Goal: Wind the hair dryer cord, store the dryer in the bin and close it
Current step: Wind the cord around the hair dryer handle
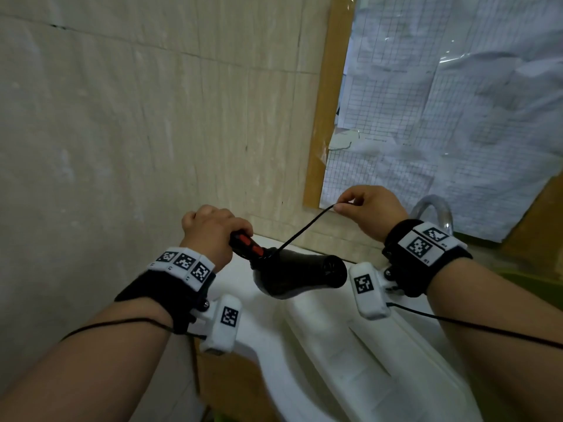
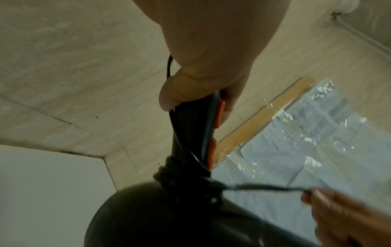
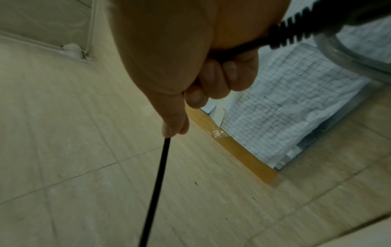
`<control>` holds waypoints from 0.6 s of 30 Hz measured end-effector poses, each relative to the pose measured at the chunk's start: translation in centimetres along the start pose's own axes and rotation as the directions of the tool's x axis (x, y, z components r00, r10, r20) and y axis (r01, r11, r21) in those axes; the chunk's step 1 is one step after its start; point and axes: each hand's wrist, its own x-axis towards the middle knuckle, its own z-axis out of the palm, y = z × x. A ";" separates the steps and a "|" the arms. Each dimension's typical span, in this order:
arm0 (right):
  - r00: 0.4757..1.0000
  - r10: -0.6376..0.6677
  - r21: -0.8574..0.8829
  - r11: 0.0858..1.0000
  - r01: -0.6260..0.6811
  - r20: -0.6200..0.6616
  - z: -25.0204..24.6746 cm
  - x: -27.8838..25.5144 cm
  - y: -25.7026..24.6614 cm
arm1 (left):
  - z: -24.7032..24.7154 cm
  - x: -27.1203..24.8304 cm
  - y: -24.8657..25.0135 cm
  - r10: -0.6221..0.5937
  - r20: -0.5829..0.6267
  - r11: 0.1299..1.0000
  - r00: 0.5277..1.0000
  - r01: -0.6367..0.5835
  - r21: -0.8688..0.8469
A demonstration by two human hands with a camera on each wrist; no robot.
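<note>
Held above the white bin [image 1: 350, 354], the hair dryer [image 1: 292, 274] sits in my left hand [image 1: 210, 231], fingers wrapped round its handle. I see my right hand [image 1: 370, 210] pinching the cord [image 1: 304, 228] taut, coils already circling the handle's base.

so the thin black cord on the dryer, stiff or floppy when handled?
Probably floppy: the thin black cord already lies in tight turns round the handle base of the black hair dryer. It runs straight only because the right hand pinches it taut; let go, it would likely sag. It looks smooth, so the coils may slip loose while the left hand grips the handle.
</note>
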 end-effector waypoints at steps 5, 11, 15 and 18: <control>0.996 0.087 0.055 0.995 -0.085 -0.034 0.2 -0.2 1.9 | -1.6 0.6 -1.4 0.151 0.047 0.947 0.987 -0.131 -0.295; 0.983 0.181 0.241 0.956 -0.169 -0.028 1.0 -0.9 2.6 | -2.2 0.1 -0.9 0.057 0.098 0.553 0.994 0.050 -0.832; 0.979 0.202 0.278 0.942 -0.188 -0.023 2.0 -1.3 2.7 | -1.5 0.2 -0.3 -0.021 0.068 0.279 0.997 0.071 -0.958; 0.982 0.191 0.248 0.951 -0.186 0.005 2.5 -1.8 2.5 | -1.6 0.1 0.4 -0.085 0.032 0.259 0.996 0.053 -0.965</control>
